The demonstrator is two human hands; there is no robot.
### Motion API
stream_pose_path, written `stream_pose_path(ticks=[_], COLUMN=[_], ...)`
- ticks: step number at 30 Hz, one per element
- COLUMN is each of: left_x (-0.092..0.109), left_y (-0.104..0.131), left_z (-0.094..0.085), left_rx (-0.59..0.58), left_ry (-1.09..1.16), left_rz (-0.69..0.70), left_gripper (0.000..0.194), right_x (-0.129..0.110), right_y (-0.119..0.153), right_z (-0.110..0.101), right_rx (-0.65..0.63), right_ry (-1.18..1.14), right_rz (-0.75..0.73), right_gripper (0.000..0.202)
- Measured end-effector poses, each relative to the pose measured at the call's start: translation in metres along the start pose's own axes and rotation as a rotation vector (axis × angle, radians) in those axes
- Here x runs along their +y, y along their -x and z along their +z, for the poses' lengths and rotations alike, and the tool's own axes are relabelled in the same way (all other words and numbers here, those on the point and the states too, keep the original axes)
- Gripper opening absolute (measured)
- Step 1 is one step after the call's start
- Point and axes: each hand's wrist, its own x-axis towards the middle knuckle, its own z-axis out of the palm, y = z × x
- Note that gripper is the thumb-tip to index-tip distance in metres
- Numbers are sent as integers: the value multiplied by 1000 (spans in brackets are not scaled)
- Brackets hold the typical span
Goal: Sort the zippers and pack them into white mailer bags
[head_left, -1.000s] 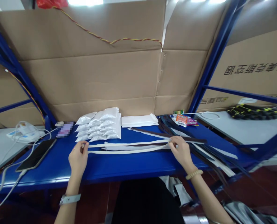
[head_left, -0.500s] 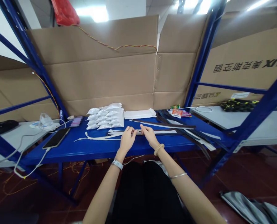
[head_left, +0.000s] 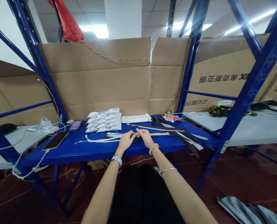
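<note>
Close together over the blue table, my left hand (head_left: 126,140) and my right hand (head_left: 145,137) meet at the fingertips. Both are closed in a pinch around something small and pale, mostly hidden by the fingers. Beneath and behind them lie long flat strips (head_left: 160,134), white and dark. Looser white strips (head_left: 98,140) trail out to the left of my left hand. More dark and white strips (head_left: 187,140) are heaped to the right. Behind my hands are stacked white packets (head_left: 103,121) and a flat white bundle (head_left: 136,118).
A phone (head_left: 55,140) with a white cable rests at the table's left end. Small colourful packets (head_left: 172,117) lie at the back right. Blue rack posts (head_left: 242,93) stand at the sides, and cardboard (head_left: 101,84) walls off the back.
My two hands have come closer together, and the small thing between them is now more covered by fingers. The camera view has tilted up and shifted slightly.
</note>
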Motion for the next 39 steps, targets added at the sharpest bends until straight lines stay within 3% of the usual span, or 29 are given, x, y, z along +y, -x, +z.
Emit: stream_pose_path(ticks=[24,33,39], left_x=[-5,-11,-3], left_y=[-4,-3,2], left_z=[-3,3,10], left_rx=[-93,-88,-22], left_ry=[-29,-180,-365], left_rz=[-19,-10,-15], left_gripper=[42,35,29], right_x=[-1,9,8], right_y=[0,-5,-3], right_z=[0,0,2], right_rx=[-152,-184,-233], right_ry=[-23,-7,-84], right_rz=[39,30,30], right_gripper=[52,36,21])
